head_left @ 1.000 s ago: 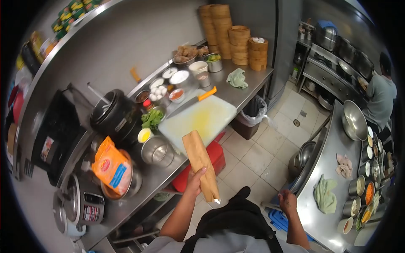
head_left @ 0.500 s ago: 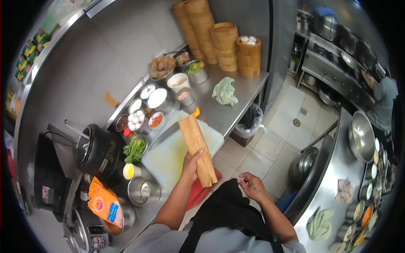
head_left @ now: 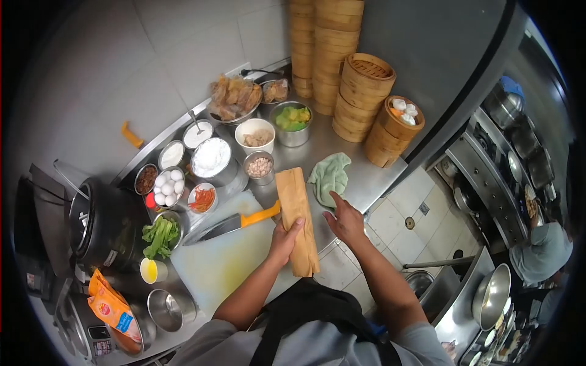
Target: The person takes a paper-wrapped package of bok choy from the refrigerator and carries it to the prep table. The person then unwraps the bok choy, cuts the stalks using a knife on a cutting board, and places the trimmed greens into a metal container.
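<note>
Pkg (head_left: pixel 295 204) (brown) in L hand (head_left: pixel 284 239)

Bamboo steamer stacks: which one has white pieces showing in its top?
The rightmost stack: its open top shows white and orange pieces; the stack beside it shows only slats.

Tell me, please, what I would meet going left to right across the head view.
Black pot, white eggs, white powder, white tub, brown paper packet, right hand, bamboo steamer holding white pieces, large steel bowl.
</note>
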A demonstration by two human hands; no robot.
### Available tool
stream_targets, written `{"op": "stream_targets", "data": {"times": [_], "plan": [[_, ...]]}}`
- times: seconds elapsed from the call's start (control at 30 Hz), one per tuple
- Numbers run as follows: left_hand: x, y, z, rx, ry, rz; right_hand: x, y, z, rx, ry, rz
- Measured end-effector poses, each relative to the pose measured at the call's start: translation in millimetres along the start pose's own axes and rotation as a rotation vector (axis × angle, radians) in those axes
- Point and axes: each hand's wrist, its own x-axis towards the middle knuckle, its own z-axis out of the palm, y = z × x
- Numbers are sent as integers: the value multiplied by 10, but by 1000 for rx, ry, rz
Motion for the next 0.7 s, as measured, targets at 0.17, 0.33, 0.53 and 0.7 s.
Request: {"op": "stream_targets", "data": {"times": [0.17, 0.33, 0.53, 0.7], "plan": [[265, -45, -7, 33, 165, 3, 785, 762, 793, -361, -332, -176], [513, -176, 104, 165, 364, 169, 1710, 1034, 397, -583, -53, 62], [742, -61, 438, 424, 615, 225, 1384, 753, 140, 334, -157, -15], [968, -323, 323, 566, 718, 234, 978, 948, 174, 420, -358, 164]]}}
